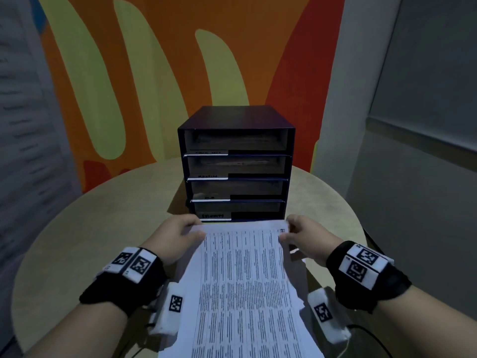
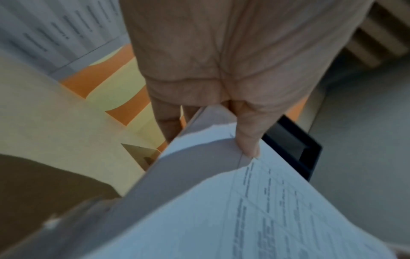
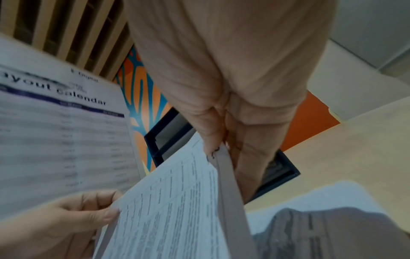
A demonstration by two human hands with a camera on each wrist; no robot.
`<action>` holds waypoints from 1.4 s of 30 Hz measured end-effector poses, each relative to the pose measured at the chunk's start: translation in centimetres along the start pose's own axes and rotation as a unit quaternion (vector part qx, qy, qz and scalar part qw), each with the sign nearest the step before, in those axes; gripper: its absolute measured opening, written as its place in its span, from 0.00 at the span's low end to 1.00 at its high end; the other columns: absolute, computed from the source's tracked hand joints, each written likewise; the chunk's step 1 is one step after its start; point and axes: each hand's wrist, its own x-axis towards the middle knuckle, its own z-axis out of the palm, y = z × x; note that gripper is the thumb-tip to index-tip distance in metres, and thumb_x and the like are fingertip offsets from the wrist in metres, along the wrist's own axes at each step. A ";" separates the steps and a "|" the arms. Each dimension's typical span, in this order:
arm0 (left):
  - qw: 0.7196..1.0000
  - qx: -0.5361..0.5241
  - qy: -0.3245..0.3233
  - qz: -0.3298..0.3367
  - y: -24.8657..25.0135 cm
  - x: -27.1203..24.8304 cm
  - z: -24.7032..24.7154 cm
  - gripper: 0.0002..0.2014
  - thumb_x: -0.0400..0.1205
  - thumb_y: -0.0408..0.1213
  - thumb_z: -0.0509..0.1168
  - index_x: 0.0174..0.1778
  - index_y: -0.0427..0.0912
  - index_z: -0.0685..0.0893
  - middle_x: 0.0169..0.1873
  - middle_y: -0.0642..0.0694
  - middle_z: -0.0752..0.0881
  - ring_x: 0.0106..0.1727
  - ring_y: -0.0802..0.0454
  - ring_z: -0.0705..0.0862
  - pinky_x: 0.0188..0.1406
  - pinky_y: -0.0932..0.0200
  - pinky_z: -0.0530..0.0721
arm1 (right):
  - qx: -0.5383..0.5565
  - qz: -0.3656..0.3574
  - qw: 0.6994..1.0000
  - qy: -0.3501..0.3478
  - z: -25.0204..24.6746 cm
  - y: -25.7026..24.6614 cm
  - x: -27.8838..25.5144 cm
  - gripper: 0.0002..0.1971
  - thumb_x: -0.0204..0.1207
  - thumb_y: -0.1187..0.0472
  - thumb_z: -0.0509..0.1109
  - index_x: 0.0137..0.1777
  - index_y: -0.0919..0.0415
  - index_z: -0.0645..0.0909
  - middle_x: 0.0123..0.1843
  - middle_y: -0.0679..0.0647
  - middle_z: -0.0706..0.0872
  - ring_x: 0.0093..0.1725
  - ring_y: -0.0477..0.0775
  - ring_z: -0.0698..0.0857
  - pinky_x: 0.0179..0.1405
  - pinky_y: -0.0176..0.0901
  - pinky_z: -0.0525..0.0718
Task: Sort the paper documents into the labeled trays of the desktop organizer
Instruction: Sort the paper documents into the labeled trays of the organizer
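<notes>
A black desktop organizer (image 1: pixel 236 164) with four stacked trays, each with a white label strip too blurred to read, stands at the middle of the round table. Just in front of its bottom tray I hold a printed sheet (image 1: pixel 245 280) covered in rows of table text. My left hand (image 1: pixel 197 228) pinches its far left corner, and my right hand (image 1: pixel 287 229) pinches its far right corner. The left wrist view shows my thumb (image 2: pixel 248 145) on top of the sheet (image 2: pixel 244 210). In the right wrist view my thumb (image 3: pixel 210 140) presses the sheet's edge (image 3: pixel 173 201).
More sheets lie under the held one near the table's front edge (image 1: pixel 299 303). A sheet headed with the word "calendar" (image 3: pixel 62 131) shows at the left in the right wrist view. The beige table (image 1: pixel 103 228) is backed by an orange and yellow wall (image 1: pixel 154 73).
</notes>
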 end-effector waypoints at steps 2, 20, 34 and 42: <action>0.997 -0.071 0.041 0.013 0.2 -0.5 -0.6 0.04 0.83 0.38 0.68 0.43 0.48 0.85 0.41 0.50 0.89 0.45 0.52 0.88 0.46 0.51 0.85 | 0.081 -0.023 0.996 0.006 -0.5 -0.7 -0.5 0.10 0.82 0.68 0.65 0.40 0.64 0.69 0.40 0.63 0.81 0.39 0.61 0.84 0.41 0.57 0.86; 0.928 -0.368 0.044 -0.021 2.0 -1.8 -0.3 0.14 0.84 0.26 0.62 0.63 0.44 0.82 0.55 0.45 0.90 0.57 0.46 0.89 0.55 0.48 0.86 | 0.389 -0.116 0.911 0.074 -0.5 -3.1 -2.0 0.07 0.85 0.67 0.59 0.54 0.63 0.80 0.47 0.57 0.92 0.44 0.53 0.91 0.48 0.51 0.89; 0.909 -0.412 0.062 -0.001 2.2 -1.7 0.2 0.17 0.87 0.23 0.55 0.71 0.38 0.77 0.61 0.43 0.88 0.61 0.44 0.87 0.61 0.43 0.82 | 0.332 -0.056 0.942 0.007 -0.4 -2.9 -2.1 0.14 0.85 0.71 0.57 0.65 0.64 0.79 0.62 0.60 0.87 0.62 0.59 0.86 0.65 0.62 0.81; 0.920 -0.359 0.070 -0.140 0.3 -0.8 1.6 0.30 0.83 0.21 0.62 0.78 0.44 0.61 0.61 0.42 0.82 0.57 0.41 0.85 0.56 0.41 0.84 | 0.248 0.045 0.967 -0.034 0.3 0.0 0.0 0.16 0.85 0.71 0.56 0.68 0.63 0.78 0.64 0.59 0.87 0.64 0.63 0.85 0.70 0.64 0.77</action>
